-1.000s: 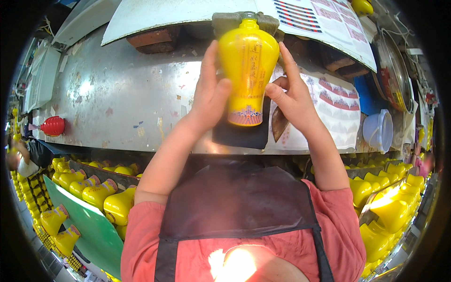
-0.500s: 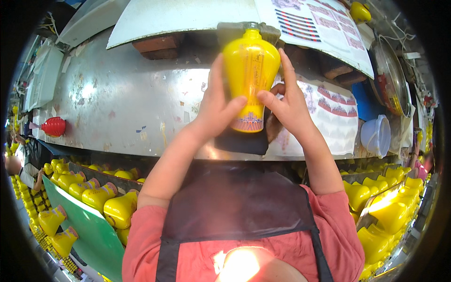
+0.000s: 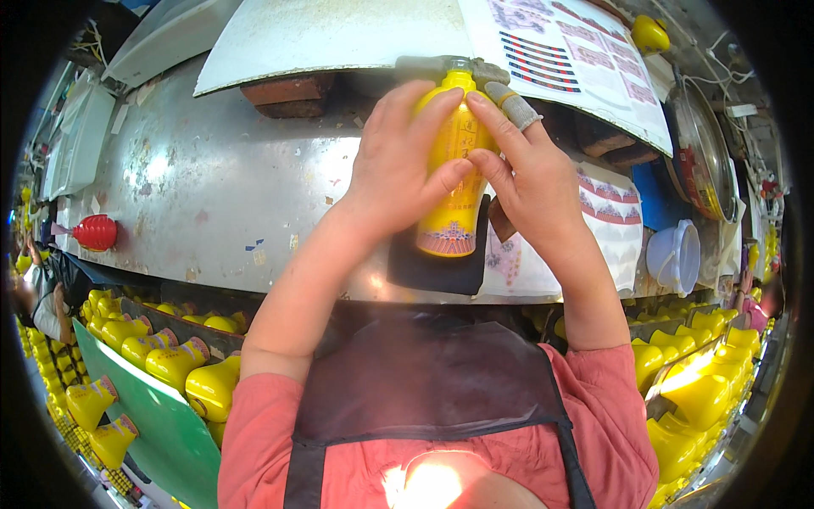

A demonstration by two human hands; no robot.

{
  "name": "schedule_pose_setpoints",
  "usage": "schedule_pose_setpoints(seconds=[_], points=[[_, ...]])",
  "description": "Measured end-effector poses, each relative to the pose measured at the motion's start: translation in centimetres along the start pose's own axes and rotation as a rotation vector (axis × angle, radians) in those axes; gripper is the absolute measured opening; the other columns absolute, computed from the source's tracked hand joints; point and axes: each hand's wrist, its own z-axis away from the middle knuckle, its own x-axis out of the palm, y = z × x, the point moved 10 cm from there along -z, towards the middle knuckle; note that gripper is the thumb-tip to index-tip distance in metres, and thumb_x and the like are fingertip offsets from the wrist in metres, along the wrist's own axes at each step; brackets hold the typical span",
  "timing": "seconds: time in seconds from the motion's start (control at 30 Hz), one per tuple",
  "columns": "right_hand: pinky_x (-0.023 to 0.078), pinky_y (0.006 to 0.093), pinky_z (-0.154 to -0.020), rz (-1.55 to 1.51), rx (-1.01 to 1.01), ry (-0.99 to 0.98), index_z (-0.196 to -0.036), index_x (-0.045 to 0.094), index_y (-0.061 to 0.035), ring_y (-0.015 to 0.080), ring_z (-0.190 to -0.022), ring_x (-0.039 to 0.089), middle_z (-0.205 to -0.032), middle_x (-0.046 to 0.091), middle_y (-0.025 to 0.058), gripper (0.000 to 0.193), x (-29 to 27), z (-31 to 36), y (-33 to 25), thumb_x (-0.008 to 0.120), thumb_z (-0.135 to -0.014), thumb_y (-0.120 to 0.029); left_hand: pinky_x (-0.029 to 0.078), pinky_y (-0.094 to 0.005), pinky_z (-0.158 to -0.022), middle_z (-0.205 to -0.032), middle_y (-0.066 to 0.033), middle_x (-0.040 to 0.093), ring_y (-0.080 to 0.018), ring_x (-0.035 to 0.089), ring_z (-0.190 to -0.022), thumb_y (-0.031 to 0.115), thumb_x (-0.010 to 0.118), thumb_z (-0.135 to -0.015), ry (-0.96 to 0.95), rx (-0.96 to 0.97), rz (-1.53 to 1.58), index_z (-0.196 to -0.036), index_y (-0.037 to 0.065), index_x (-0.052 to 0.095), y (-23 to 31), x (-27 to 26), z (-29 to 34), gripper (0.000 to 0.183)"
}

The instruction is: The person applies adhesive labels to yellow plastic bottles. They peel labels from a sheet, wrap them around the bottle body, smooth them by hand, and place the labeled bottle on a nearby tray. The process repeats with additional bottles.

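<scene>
A glossy yellow bottle (image 3: 455, 199) lies on its back on the metal table, neck pointing away from me. Red marks run down its front, and a blue and red patterned band circles its base. My left hand (image 3: 397, 157) covers the bottle's left shoulder, fingers near the neck and thumb on the body. From the other side my right hand (image 3: 530, 174) presses index finger and thumb to the front; another of its fingers wears a grey finger cover (image 3: 515, 109). Under the bottle's base is a black pad (image 3: 407, 270). A brown piece (image 3: 500, 220) shows below my right hand, its kind unclear.
A white board (image 3: 339, 34) rests on bricks (image 3: 288, 95) at the back. Printed decal sheets (image 3: 606, 216) lie to the right, beside a pale bucket (image 3: 673, 254). A red object (image 3: 95, 232) sits far left. Several yellow bottles (image 3: 212, 386) fill racks on both sides.
Both hands have slid up the bottle toward its shoulder and neck, the left fingers now lying across its front. The bottle sits slightly nearer to me; the view has shifted a little too.
</scene>
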Motion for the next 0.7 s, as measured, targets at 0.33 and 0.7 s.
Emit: schedule_pose_setpoints(seconds=[0.33, 0.7], points=[[0.058, 0.0434, -0.072, 0.181, -0.095, 0.026, -0.156, 0.049, -0.0263, 0.0382, -0.086, 0.070, -0.111, 0.066, 0.0190, 0.058, -0.4, 0.2, -1.0, 0.063, -0.101, -0.032, 0.037, -0.0530, -0.116, -0.145, -0.0228, 0.048, -0.0447, 0.045, -0.135, 0.041, 0.070, -0.089, -0.024, 0.020, -0.042, -0.151, 0.008, 0.044, 0.1, 0.3, 0.1, 0.075], [0.055, 0.0380, -0.082, -0.505, 0.269, -0.004, -0.162, 0.036, -0.0092, 0.0304, -0.090, 0.069, -0.143, 0.057, 0.0263, 0.074, 1.4, 1.6, 4.2, 0.064, -0.098, -0.033, 0.030, -0.0510, -0.122, -0.151, -0.0255, 0.043, -0.0433, 0.041, -0.142, 0.032, 0.065, -0.094, 0.014, -0.302, 0.301, -0.160, 0.000, 0.028, -3.1, 1.5, 3.0, 0.082]])
